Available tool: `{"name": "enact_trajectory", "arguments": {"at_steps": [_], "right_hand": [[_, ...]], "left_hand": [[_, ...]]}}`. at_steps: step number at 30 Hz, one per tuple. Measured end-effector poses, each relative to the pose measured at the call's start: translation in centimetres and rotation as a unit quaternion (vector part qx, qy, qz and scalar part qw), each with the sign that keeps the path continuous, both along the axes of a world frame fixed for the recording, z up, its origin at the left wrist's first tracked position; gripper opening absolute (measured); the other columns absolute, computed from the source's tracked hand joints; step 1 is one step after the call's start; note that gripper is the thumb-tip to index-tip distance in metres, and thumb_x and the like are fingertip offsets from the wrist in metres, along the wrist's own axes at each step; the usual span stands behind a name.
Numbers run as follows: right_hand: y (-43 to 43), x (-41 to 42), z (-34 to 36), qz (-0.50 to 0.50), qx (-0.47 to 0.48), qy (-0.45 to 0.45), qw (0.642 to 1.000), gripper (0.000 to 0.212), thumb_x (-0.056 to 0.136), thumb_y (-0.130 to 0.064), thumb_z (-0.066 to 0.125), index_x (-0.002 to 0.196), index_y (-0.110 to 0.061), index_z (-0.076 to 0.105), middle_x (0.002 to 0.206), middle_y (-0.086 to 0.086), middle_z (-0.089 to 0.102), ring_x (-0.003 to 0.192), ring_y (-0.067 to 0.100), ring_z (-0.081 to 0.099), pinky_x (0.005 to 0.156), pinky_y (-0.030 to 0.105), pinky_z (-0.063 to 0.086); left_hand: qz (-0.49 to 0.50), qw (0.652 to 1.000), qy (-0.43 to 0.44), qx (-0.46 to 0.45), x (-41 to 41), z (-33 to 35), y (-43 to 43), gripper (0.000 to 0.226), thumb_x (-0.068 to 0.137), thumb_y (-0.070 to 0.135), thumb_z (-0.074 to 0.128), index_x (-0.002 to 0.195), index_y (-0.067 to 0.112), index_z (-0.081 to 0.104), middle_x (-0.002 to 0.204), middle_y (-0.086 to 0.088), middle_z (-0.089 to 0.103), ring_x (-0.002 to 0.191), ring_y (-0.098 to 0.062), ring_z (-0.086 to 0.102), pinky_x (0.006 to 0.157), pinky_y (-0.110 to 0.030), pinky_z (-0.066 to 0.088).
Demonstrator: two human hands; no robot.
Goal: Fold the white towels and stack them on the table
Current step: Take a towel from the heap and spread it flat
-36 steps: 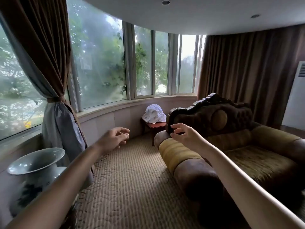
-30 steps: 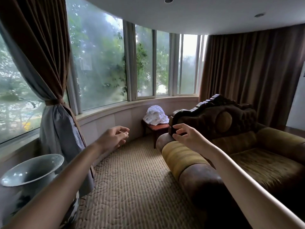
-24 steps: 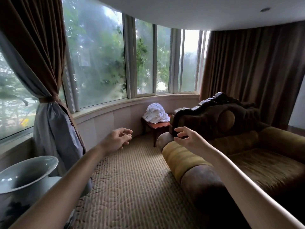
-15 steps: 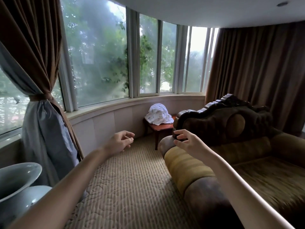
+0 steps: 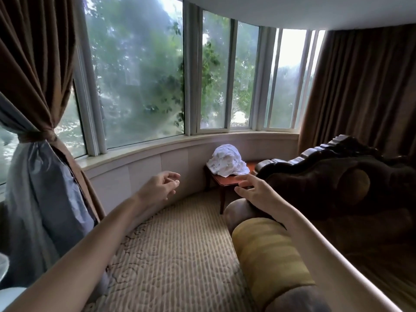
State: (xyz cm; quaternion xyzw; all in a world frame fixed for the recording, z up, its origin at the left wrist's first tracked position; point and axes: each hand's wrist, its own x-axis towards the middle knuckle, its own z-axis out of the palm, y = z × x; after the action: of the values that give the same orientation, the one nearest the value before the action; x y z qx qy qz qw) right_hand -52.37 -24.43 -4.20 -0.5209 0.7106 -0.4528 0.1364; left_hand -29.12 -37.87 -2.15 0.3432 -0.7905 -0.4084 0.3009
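At the centre of the frame, just right of the middle, the white towels [image 5: 227, 159] lie in one crumpled heap on the small red-brown table [image 5: 227, 180]. The table stands between the curved window wall and the dark carved back of the sofa [image 5: 337, 176]. Against the earlier frames I read heap and table as larger, the view having closed on them. The right hand's fingers, curled before, are now stretched out.

Left hand [image 5: 161, 188]: raised over the carpet [image 5: 175, 255], fingers loosely curled, thumb near the forefinger, holding nothing.

Right hand [image 5: 256, 191]: raised before the table's near edge, fingers spread and nearly straight, holding nothing. I cannot tell whether it touches the sofa arm beneath.

Count: two hands, one heap (towels within it uncountable), one table, one sofa, and two curtains, namely the tied-back curtain [image 5: 38, 64] at left and the drawn curtain [image 5: 360, 86] at right.
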Motion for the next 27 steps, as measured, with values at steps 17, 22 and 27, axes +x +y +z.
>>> {"name": "enact_trajectory", "arguments": {"at_steps": [17,22,27], "right_hand": [[-26.4,-9.9,-1.2,-0.053,-0.014,0.005,0.998,0.033,0.091,-0.013,0.062,0.124,-0.014,0.056,0.109,0.005,0.059,0.091,0.009,0.053,0.07,0.005,0.039],[-34.4,-12.4,-0.2,-0.082,-0.022,0.014,0.996,0.032,0.09,-0.011,0.062,0.122,-0.013,0.058,0.107,0.006,0.057,0.084,0.006,0.052,0.063,0.004,0.04],[-40.1,-14.5,-1.5,-0.084,-0.008,0.003,0.996,0.026,0.091,-0.016,0.062,0.116,-0.023,0.058,0.102,0.001,0.058,0.087,0.007,0.053,0.07,0.006,0.037]], "left_hand": [[-0.06,0.998,-0.019,-0.007,-11.4,-1.0,-28.6,0.027,0.1,0.014,0.047,0.125,0.007,0.052,0.101,-0.007,0.053,0.076,-0.008,0.051,0.052,-0.01,0.041],[-0.081,0.996,-0.02,-0.012,-14.5,0.6,-38.0,0.025,0.1,0.017,0.047,0.123,0.011,0.055,0.102,-0.007,0.056,0.081,-0.01,0.053,0.062,-0.017,0.042],[-0.104,0.994,-0.02,0.006,-17.0,-0.7,-44.1,0.025,0.1,0.016,0.046,0.124,0.011,0.054,0.105,-0.008,0.056,0.08,-0.008,0.053,0.058,-0.013,0.043]]}}
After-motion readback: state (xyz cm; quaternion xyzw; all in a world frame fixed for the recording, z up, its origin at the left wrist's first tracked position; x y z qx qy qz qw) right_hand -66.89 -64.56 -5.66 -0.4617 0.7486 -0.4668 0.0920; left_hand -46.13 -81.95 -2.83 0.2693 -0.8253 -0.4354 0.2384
